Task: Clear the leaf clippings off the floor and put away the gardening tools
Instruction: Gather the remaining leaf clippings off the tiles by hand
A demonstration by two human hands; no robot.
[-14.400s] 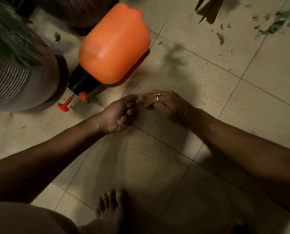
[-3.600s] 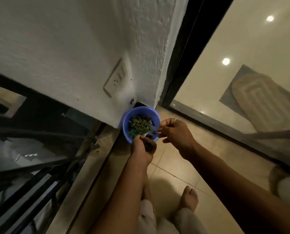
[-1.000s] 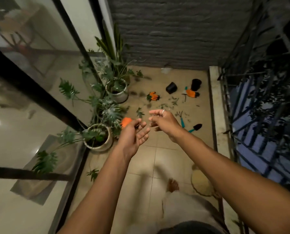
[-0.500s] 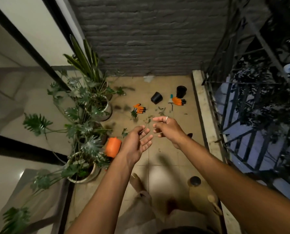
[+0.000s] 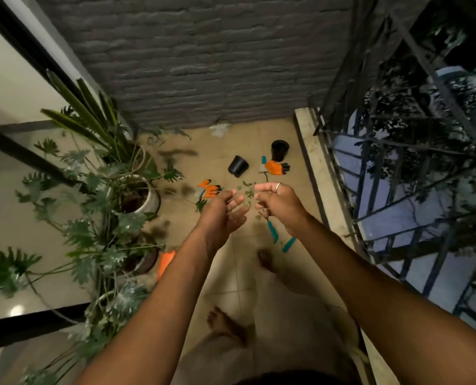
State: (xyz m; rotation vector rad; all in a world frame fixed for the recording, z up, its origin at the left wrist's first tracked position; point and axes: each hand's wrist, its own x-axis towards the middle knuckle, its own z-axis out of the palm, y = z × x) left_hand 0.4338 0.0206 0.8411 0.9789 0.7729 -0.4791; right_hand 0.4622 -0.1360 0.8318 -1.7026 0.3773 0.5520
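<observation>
Clippings (image 5: 248, 190) lie scattered on the floor (image 5: 231, 287) toward its far end, seen in the gap between the two hands. Left hand (image 5: 225, 209): palm turned inward, fingers loose and spread, holding nothing. Right hand (image 5: 280, 202): fingers curled toward the left hand, a ring on one; whether they pinch anything cannot be told. The hands are close together but apart.

Two teal-handled tools (image 5: 272, 232) lie near the floor's right edge, partly hidden by the right wrist. One orange glove (image 5: 209, 189) lies left of the clippings. A second glove (image 5: 277, 167) lies near the far right corner. A tipped pot (image 5: 238, 166) lies between the gloves, and an upright pot (image 5: 280, 150) stands close to the curb (image 5: 311, 162).

Plants (image 5: 106, 190) crowd the left edge, with an orange sprayer (image 5: 166, 261) at their base. A brick wall (image 5: 203, 65) closes the far edge, and a railing (image 5: 370, 162) lines the curb on the right. Bare tile forms a narrow strip down the middle, where two bare feet (image 5: 225, 326) stand.
</observation>
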